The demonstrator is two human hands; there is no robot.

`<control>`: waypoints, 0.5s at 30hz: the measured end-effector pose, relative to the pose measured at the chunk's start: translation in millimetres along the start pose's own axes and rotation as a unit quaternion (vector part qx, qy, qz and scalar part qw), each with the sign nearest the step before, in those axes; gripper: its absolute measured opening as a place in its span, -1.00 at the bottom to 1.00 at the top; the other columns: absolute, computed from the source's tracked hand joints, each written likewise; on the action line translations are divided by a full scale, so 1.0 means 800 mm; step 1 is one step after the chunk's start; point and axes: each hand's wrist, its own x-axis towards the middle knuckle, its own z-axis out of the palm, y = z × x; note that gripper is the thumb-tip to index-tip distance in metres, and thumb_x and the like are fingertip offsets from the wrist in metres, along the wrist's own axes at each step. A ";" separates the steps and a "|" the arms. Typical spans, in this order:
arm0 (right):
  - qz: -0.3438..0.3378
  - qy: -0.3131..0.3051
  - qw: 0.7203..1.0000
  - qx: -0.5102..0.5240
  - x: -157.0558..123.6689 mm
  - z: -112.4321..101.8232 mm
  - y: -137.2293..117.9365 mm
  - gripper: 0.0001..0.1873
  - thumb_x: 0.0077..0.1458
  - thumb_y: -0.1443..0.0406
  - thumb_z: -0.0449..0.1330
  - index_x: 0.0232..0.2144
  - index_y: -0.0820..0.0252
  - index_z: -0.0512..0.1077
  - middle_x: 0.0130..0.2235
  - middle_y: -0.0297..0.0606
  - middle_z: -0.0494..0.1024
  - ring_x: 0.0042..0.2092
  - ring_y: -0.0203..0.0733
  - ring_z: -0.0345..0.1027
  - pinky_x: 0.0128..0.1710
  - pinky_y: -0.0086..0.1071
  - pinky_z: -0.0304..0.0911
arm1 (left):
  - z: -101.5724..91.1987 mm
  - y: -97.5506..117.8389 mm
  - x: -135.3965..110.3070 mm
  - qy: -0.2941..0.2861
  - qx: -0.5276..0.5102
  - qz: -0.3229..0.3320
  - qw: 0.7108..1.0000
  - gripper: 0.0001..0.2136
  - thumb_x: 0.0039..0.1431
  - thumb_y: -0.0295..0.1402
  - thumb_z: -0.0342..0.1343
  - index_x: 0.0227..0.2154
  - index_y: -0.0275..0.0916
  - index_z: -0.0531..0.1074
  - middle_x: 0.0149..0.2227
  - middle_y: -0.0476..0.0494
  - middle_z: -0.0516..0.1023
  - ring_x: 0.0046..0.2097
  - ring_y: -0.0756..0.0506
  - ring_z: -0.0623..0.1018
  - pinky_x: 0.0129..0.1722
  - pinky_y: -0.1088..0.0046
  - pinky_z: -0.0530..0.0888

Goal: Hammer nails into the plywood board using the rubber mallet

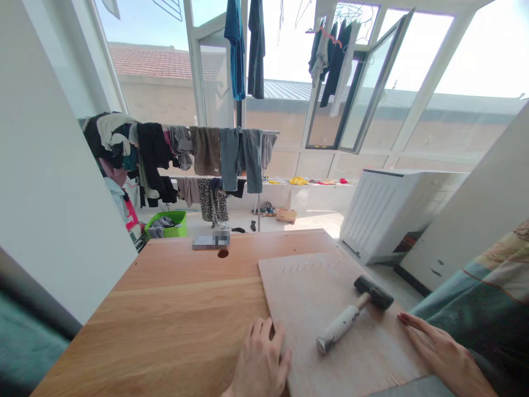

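A pale wooden board (pixel 306 309) lies on the right part of the brown wooden table (pixel 173 314). Several thin nails (pixel 306 266) stand upright in a row near its far edge. On the board rests a hammer (pixel 341 330) with a black head and a worn light handle, untouched by either hand. My left hand (pixel 262 358) lies palm down at the board's left edge, fingers slightly bent and apart, thumb over the board. Along the right edge, my right hand (pixel 444 353) touches the board with fingers stretched out; its far fingers are partly hidden.
A blurred flat object (pixel 210 241) lies at the table's far edge beside a dark round spot (pixel 223 253). Beyond stand a drying rack with clothes (pixel 206 151), a green basket (pixel 179 223) and a white cabinet (pixel 372 215). A patterned curtain (pixel 467 286) hangs close on the right.
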 end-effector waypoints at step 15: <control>0.074 -0.016 0.997 -0.025 -0.005 -0.017 -0.038 -0.53 0.02 -0.04 0.08 -0.13 -0.08 0.60 -0.21 -0.17 0.68 -0.28 0.08 0.60 -0.40 -0.21 0.47 | 0.008 -0.016 -0.004 0.052 0.008 0.041 0.998 -0.71 0.31 -0.23 0.03 0.05 -0.01 0.46 0.19 -0.03 0.46 0.14 -0.19 0.43 0.16 0.12 0.36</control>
